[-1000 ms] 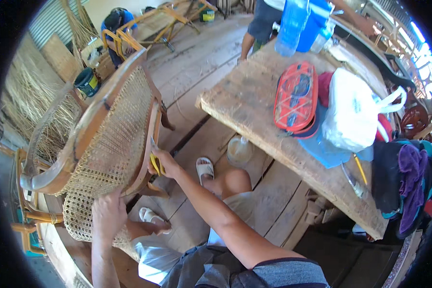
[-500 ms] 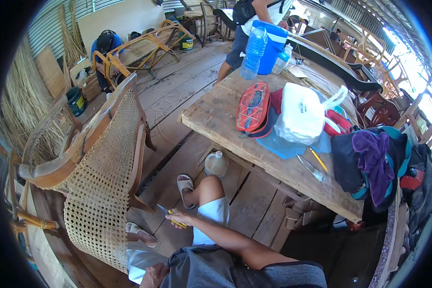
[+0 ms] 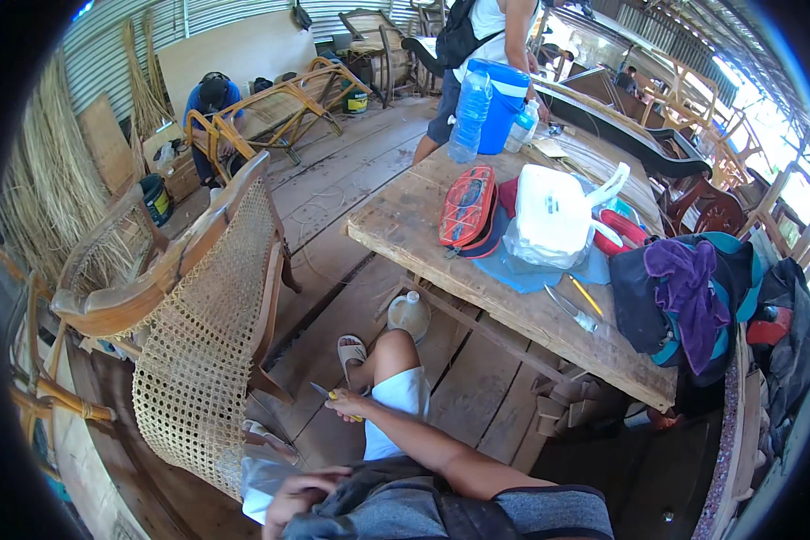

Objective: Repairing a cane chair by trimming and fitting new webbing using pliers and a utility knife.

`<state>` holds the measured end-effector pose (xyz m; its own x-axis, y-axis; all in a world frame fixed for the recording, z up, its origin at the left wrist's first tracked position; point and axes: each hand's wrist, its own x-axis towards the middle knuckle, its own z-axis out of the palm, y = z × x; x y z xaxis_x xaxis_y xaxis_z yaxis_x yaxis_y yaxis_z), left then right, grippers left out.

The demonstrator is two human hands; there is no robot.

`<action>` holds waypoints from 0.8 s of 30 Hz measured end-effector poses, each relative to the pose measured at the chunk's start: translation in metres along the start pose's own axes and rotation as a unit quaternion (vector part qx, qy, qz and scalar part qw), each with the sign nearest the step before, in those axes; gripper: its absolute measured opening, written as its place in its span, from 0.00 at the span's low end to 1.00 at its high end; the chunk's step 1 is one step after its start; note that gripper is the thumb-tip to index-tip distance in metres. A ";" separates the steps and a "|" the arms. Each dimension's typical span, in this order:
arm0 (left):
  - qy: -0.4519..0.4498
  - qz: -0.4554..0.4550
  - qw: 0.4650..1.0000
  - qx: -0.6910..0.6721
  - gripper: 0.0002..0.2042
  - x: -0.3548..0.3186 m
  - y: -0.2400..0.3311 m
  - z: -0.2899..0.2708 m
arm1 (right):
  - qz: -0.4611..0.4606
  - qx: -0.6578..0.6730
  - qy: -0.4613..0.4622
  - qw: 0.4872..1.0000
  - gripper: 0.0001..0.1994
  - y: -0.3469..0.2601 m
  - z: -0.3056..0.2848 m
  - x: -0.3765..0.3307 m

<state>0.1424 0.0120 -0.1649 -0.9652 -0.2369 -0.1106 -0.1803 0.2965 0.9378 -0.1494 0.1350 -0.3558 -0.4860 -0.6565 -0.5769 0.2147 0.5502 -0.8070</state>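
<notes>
My right hand [image 3: 344, 407] is closed round the yellow handle of a small knife [image 3: 322, 391], held over my knee with its blade pointing up and left. My left hand [image 3: 304, 493] is low in the view beside my grey shirt [image 3: 396, 508]; its fingers look loosely bent and apart, and I see nothing held in them. To my left stands a wooden chair [image 3: 184, 270] with a sheet of woven cane webbing [image 3: 193, 378] draped over its back and hanging down toward my leg. Neither hand touches the webbing.
On the wooden table [image 3: 396, 211] at right are a blue bucket [image 3: 499, 112], a water bottle [image 3: 470, 121], a red case [image 3: 468, 207], a white plastic bag [image 3: 549, 216], another knife [image 3: 571, 306] and a pencil [image 3: 587, 294]. A jug [image 3: 409, 315] stands on the floor. Two people are further back.
My left hand has risen from my lap toward my shirt, its fingers loosening. My right hand has shifted slightly right, still with the knife. The whole view has moved a little.
</notes>
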 end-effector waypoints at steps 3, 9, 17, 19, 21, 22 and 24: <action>-0.016 0.027 1.000 0.000 0.10 -0.004 0.003 -0.002 | 0.029 -0.049 -0.002 0.998 0.16 -0.007 -0.005 -0.005; -0.051 0.087 0.995 -0.004 0.09 -0.012 0.017 -0.003 | 0.041 -0.047 0.016 0.998 0.15 0.001 -0.001 0.005; -0.077 0.098 0.992 -0.005 0.09 -0.067 0.051 -0.006 | 0.071 -0.046 -0.003 0.996 0.17 0.016 0.016 0.000; -0.101 0.070 0.992 -0.007 0.09 -0.100 0.065 -0.011 | 0.145 -0.018 -0.071 0.987 0.19 0.041 -0.001 0.029; -0.099 0.037 0.994 -0.020 0.09 -0.129 0.080 0.000 | 0.069 -0.026 0.014 0.997 0.18 0.016 0.003 0.012; -0.109 0.020 0.994 -0.024 0.09 -0.137 0.091 0.004 | 0.108 0.005 -0.029 0.994 0.18 0.023 -0.005 0.027; -0.102 -0.023 0.994 -0.037 0.09 -0.162 0.117 0.018 | 0.022 -0.034 0.015 0.999 0.16 -0.001 0.004 0.006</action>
<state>0.2739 0.1012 -0.0433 -0.9758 -0.0540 -0.2120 -0.2187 0.2187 0.9510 -0.1493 0.1282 -0.3588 -0.5036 -0.6158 -0.6059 0.1782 0.6123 -0.7703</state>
